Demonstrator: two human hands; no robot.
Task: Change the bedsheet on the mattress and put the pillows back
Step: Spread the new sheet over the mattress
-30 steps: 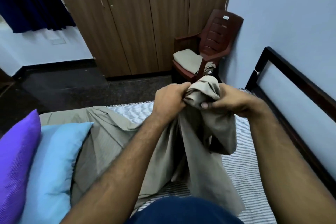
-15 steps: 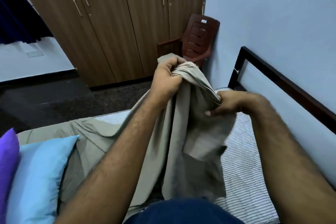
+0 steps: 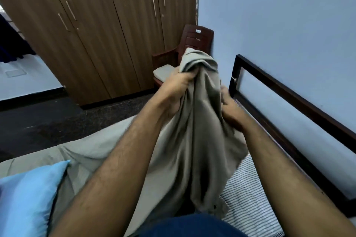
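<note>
Both hands hold the sheet point(image 3: 194, 140) bunched up above the mattress point(image 3: 248, 204). The left hand point(image 3: 177, 90) has its fingers curled tight round a gathered wad near the top; the right hand point(image 3: 229, 107) grips the cloth lower down, on the side of the mattress by the bed frame point(image 3: 289, 94), though its fingers are mostly buried in the folds. The rest of the sheet trails down over the mattress toward the pillow point(image 3: 28, 198).

This looks like gathering the sheet hand over hand. To do it well, keep pulling in short lengths, holding the wad high so the loose tail does not drag or snag under the knees.

The pillow lies on the sheet's far-left part and would likely pin it; it wants lifting off first. Beyond the mattress stand a chair point(image 3: 194, 44) with a cushion and a wardrobe point(image 3: 96, 34).
</note>
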